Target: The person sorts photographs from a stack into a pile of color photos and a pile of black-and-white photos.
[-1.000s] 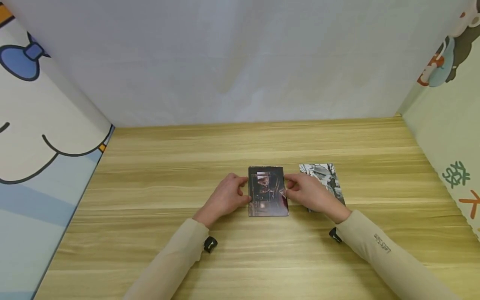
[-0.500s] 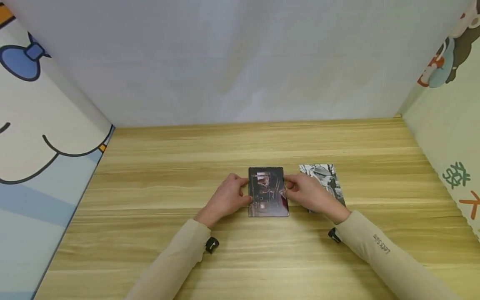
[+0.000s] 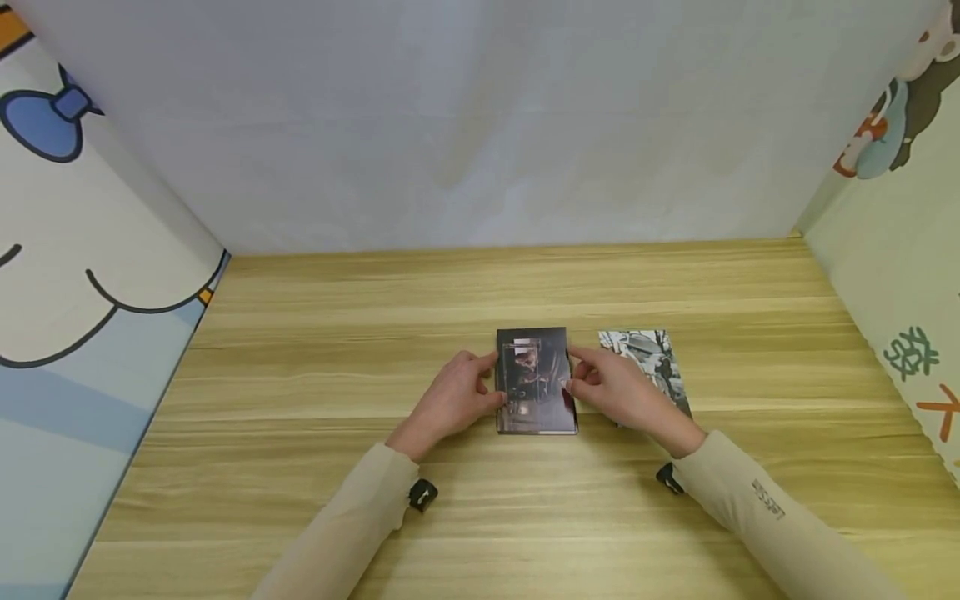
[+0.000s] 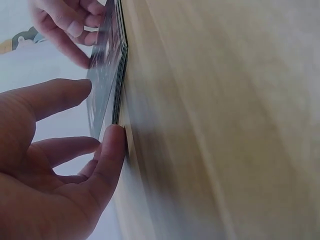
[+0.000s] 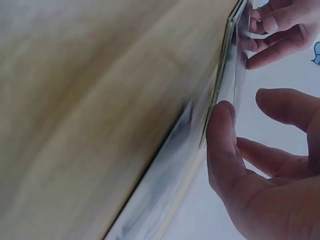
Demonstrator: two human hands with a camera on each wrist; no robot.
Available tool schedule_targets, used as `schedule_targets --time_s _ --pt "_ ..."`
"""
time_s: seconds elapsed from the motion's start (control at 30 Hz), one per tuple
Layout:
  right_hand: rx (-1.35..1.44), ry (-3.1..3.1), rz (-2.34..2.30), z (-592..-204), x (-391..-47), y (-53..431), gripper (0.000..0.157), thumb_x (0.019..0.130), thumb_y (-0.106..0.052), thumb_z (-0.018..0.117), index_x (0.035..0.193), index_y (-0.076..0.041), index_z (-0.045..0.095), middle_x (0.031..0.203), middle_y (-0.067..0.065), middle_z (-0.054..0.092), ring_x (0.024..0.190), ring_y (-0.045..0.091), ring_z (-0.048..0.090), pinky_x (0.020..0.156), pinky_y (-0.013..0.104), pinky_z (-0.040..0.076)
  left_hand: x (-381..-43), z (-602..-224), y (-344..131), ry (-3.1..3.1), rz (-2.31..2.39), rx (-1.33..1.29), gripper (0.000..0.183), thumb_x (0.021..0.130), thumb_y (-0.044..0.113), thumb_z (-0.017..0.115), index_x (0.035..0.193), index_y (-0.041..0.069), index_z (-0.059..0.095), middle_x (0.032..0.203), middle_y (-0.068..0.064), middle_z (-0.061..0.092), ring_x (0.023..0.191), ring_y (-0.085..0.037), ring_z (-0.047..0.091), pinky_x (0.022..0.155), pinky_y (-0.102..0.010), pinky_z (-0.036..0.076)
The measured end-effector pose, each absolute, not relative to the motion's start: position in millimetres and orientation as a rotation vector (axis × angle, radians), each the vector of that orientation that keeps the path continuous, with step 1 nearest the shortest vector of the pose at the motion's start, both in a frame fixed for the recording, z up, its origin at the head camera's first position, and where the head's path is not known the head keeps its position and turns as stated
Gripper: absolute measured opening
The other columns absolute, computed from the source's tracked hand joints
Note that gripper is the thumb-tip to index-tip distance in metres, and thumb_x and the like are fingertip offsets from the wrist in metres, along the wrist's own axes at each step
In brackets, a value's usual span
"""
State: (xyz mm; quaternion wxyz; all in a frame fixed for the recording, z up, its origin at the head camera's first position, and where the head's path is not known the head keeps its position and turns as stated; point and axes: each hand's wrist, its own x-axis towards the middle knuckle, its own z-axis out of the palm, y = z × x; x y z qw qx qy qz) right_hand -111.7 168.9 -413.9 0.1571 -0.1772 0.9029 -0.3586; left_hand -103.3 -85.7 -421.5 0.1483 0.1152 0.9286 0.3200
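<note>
A dark glossy photo card (image 3: 534,379) lies on top of a thin stack of cards on the table. Seen from the left wrist, this top card (image 4: 98,97) slants up from the stacked edges (image 4: 120,75) beneath. My left hand (image 3: 453,393) holds the left side, thumb nearer me and forefinger farther along the edge. Opposite it, my right hand (image 3: 621,385) holds the right side with thumb and fingers. Under the right hand lies a black-and-white picture card (image 3: 660,358), partly covered by that hand.
The wood-grain table (image 3: 337,333) ends at a pale backdrop (image 3: 480,125). Cartoon-printed panels stand on the left (image 3: 75,250) and right (image 3: 885,275). The black-and-white card lies flat a short gap right of the stack.
The top card's far edge has shifted slightly up and away from the stack, and a pale strip now shows at the near edge. Both hands stay almost in place.
</note>
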Motion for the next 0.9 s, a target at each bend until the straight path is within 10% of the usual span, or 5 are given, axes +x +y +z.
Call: schedule_targets --time_s 0.9 --pt "-0.477 2.634 -1.262 -404 -95 159 0.058 0.102 -0.006 0.055 0.156 0.005 0.037 0.118 0.021 0.07 0.1 0.034 0.073 0.082 0.045 0.06 -92 -419 -96 2.605 1.435 0.223 0.062 0.094 0.007 0.071 0.153 0.003 0.049 0.108 -0.01 0.072 0.093 -0.021 0.072 0.079 -0.033 0.06"
